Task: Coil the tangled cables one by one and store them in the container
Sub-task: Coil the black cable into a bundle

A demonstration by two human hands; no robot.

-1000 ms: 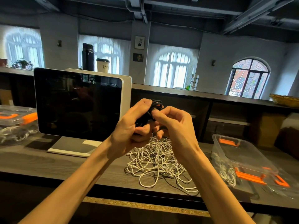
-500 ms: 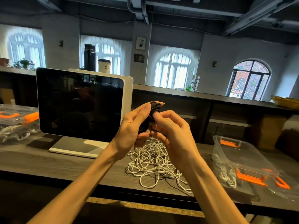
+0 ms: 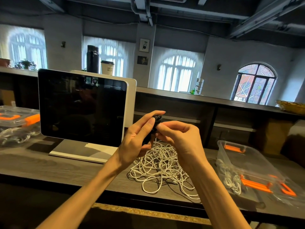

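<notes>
Both hands, left hand (image 3: 135,138) and right hand (image 3: 179,138), pinch a black cable (image 3: 156,120) above the white cable pile (image 3: 161,166) near the table (image 3: 49,166) front edge; the open container (image 3: 244,156) stands right.

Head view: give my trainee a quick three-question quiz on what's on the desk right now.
1. True or false: the black cable is held by both the left hand and the right hand.
2. Where is the open clear container with white coils inside? A) on the desk to the person's right B) behind the monitor C) on the upper shelf
3. Fill in: the tangle still lying on the desk under the hands is made of ____ cables.

Key: 1 true; 2 A; 3 white.
</notes>
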